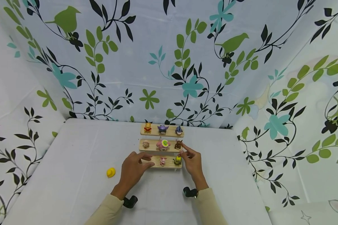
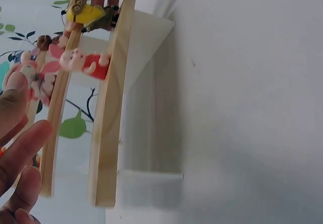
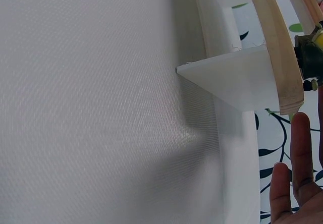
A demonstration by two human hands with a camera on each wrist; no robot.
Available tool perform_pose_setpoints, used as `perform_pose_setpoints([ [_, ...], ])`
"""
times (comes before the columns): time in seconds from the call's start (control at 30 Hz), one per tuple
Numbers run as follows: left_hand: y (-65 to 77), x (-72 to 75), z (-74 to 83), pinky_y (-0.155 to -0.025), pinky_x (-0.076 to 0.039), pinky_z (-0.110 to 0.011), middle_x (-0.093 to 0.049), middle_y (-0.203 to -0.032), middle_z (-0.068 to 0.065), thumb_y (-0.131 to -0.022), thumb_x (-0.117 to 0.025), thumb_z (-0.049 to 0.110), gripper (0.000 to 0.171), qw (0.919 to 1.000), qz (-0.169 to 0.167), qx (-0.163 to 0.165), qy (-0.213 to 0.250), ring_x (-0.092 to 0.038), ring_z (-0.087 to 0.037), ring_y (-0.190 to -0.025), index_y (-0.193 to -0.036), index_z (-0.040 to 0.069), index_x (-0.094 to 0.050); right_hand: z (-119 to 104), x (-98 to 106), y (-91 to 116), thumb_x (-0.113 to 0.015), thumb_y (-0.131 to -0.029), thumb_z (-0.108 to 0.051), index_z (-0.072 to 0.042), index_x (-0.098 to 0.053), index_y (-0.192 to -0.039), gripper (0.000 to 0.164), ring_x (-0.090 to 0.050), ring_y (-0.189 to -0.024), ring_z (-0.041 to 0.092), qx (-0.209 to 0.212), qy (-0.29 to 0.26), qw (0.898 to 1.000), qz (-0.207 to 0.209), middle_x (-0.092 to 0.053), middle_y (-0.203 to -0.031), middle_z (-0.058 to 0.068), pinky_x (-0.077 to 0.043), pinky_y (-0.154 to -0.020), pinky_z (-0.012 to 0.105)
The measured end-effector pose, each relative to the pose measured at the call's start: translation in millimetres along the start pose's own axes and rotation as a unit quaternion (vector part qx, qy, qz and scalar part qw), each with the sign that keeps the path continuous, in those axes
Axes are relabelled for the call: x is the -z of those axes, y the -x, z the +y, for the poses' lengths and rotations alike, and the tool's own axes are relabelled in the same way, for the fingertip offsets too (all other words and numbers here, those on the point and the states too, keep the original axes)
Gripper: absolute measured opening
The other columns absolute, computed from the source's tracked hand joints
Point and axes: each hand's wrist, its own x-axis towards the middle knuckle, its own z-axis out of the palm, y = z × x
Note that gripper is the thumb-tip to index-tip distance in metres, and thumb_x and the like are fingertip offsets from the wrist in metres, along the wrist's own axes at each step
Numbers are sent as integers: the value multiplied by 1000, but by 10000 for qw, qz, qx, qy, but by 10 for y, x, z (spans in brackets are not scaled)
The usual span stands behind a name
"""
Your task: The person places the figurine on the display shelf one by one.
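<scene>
My right hand (image 1: 193,161) is at the right end of a three-tier wooden display shelf (image 1: 157,166), its index fingertip right at a small brown figurine (image 1: 178,144) on the middle tier. Its thumb lies just above a yellow-and-green figurine (image 1: 177,160) on the front tier. In the right wrist view, straight fingers (image 3: 302,153) stand beside the plank's end. Over the front tier's left end, my left hand (image 1: 133,167) has thumb and fingers apart, nothing between them. Nearby on that tier sits a pink piglet figurine (image 1: 162,161), seen in red in the left wrist view (image 2: 83,63).
A yellow hat-shaped piece (image 1: 111,172) lies on the white table (image 1: 81,175), left of my left hand. The back tier bears an orange bear figurine (image 1: 147,127) and two others. A pink figurine (image 1: 163,144) sits mid-shelf. Leaf-patterned cloth (image 1: 157,62) hangs behind.
</scene>
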Motion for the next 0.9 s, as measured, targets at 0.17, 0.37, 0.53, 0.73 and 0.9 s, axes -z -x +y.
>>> perform_pose_setpoints([
  [0.17, 37, 146, -97, -63, -42, -25, -82, -91, 9, -78, -95, 34, 35, 9996, 231, -109, -151, -55, -13, -75, -108, 23, -83, -6, 4, 4, -74, -102, -29, -36, -72, -137, 36, -72, -83, 15, -40, 71, 10000, -6, -82, -94, 6, -45, -63, 23],
  [0.37, 64, 314, -219, -64, -42, -26, -82, -90, 7, -77, -96, 32, 35, 9986, 408, -109, -331, -57, -15, -76, -107, 21, -82, 1, 0, 0, -74, -102, -29, -36, -72, -138, 37, -72, -83, 15, 18, 126, 9999, 22, -82, -94, 6, -46, -65, 24],
  [0.53, 104, 436, -312, -65, -43, -28, -82, -92, 5, -77, -97, 31, 35, 9977, 495, -14, -464, -59, -19, -77, -107, 22, -82, 19, -6, 0, -73, -103, -29, -39, -72, -136, 35, -71, -83, 18, -20, 110, 9999, 4, -82, -93, 5, -41, -60, 23],
  [0.73, 165, 549, -448, -66, -43, -28, -83, -96, 5, -74, -98, 27, 38, 9968, 652, 54, -454, -58, -17, -79, -108, 21, -82, 8, -9, 0, -73, -102, -28, -39, -72, -135, 35, -71, -83, 20, -67, 60, 10000, 30, -81, -93, 6, -39, -58, 22],
  [0.9, 235, 628, -571, -66, -43, -28, -83, -99, 2, -74, -99, 23, 40, 9965, 649, 194, -484, -59, -20, -81, -109, 20, -81, 11, 6, -3, -72, -103, -29, -42, -72, -135, 35, -71, -83, 19, -58, 122, 9999, 9, -81, -93, 5, -41, -60, 23],
])
